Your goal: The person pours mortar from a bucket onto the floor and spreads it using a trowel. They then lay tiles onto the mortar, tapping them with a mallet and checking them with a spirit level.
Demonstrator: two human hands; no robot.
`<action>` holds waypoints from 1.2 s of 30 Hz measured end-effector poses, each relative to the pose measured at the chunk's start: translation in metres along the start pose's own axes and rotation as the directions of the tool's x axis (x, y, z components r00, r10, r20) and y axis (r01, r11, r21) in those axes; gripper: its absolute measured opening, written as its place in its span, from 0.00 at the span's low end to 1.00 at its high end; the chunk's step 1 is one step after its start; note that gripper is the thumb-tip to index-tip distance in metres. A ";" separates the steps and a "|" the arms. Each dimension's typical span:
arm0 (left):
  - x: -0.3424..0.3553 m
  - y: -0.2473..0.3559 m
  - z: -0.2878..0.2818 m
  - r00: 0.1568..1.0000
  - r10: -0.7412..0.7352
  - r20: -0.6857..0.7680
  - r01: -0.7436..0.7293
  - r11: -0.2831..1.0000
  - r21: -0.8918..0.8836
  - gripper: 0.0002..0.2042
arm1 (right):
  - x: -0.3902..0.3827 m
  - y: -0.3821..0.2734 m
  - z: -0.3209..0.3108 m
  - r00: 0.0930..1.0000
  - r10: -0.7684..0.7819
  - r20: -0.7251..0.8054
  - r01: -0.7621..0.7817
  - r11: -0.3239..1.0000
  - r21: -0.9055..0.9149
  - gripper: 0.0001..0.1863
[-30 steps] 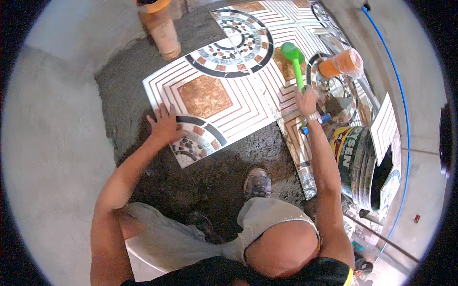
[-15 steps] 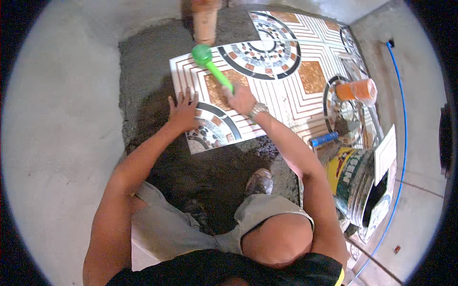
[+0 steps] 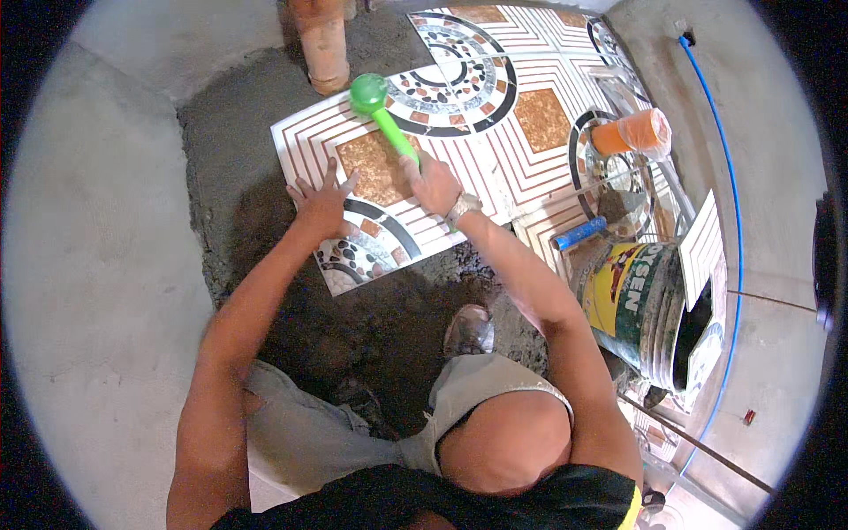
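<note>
My right hand is closed round the handle of a green mallet. The mallet's round head is over the far edge of a patterned floor tile, by the joint with the tile behind it. On the near left part of that tile lies my left hand, fingers spread and nothing held. The tile has brown stripes, a brown speckled square and mosaic arcs. It lies on dark grey mortar, beside other patterned tiles.
An orange pipe stands up from the mortar at the far side. On the right are another orange pipe wrapped in plastic, a blue-handled trowel, a tipped bucket, a loose tile piece and a blue hose.
The whole view has shifted, so the tiles appear farther left. Relative to the tile, the mallet head has moved right along its far edge. My left hand's fingers are spread wider on the tile.
</note>
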State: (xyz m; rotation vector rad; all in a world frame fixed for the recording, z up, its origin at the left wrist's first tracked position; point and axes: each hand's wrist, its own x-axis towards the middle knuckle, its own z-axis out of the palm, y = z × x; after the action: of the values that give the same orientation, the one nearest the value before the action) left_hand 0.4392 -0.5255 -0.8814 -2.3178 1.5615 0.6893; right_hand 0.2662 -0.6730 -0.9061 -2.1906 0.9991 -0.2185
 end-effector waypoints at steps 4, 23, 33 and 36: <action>0.001 0.002 -0.004 0.999 -0.033 0.035 0.034 0.999 -0.021 0.56 | 0.001 0.017 -0.007 0.999 0.035 -0.008 -0.034 0.997 0.065 0.26; 0.014 0.036 0.014 0.997 -0.082 0.001 0.082 0.997 0.008 0.60 | -0.148 0.032 -0.019 0.970 0.242 0.008 -0.239 0.955 0.174 0.26; 0.008 0.045 0.010 0.994 0.087 -0.062 -0.077 0.985 0.152 0.55 | -0.130 0.024 -0.028 0.986 0.163 -0.033 -0.150 0.958 0.245 0.23; 0.007 0.052 0.004 0.993 0.118 -0.025 -0.114 0.986 0.125 0.54 | -0.116 0.027 -0.029 0.973 0.229 -0.023 -0.222 0.961 0.163 0.23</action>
State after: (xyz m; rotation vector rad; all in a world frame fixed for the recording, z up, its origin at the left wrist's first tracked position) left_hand 0.3920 -0.5489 -0.8861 -2.1734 1.7140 0.5662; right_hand 0.1586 -0.6181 -0.8877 -1.9173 1.2026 -0.2305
